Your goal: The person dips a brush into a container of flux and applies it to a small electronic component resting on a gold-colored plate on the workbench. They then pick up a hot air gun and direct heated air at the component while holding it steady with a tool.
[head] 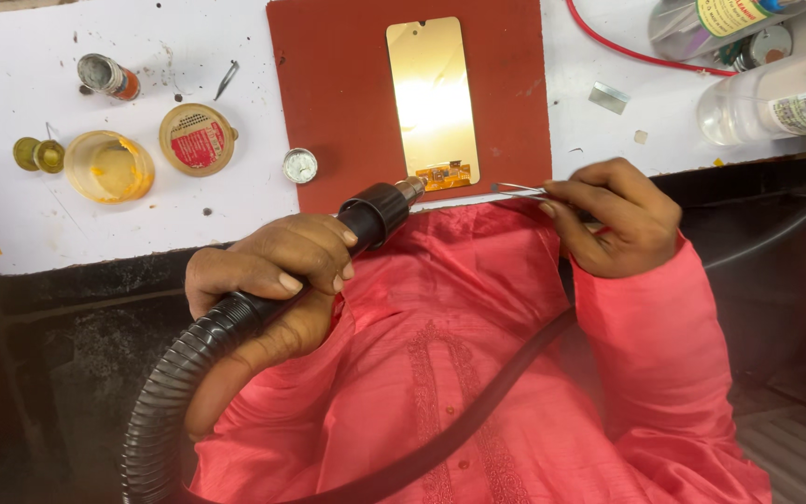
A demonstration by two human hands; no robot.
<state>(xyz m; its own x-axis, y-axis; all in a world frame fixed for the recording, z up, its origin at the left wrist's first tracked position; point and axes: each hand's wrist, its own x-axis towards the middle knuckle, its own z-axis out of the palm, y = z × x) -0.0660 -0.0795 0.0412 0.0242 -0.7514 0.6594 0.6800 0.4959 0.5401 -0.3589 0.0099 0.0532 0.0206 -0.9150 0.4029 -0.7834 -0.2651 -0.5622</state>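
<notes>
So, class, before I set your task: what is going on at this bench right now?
A person in a pink top works at a white bench. The left hand grips a black hot-air tool on a ribbed hose, its nozzle aimed at the orange flex strip at the bottom edge of a gold phone panel lying on a red mat. The right hand holds metal tweezers, their tips near that same edge. Small tins and clear bottles sit around the mat.

She wears a coral-pink tunic (459, 308) of faintly glossy cloth, embroidered down the front placket with small matching buttons. The long right sleeve (655, 373) reaches the wrist; both hands are bare.
</notes>
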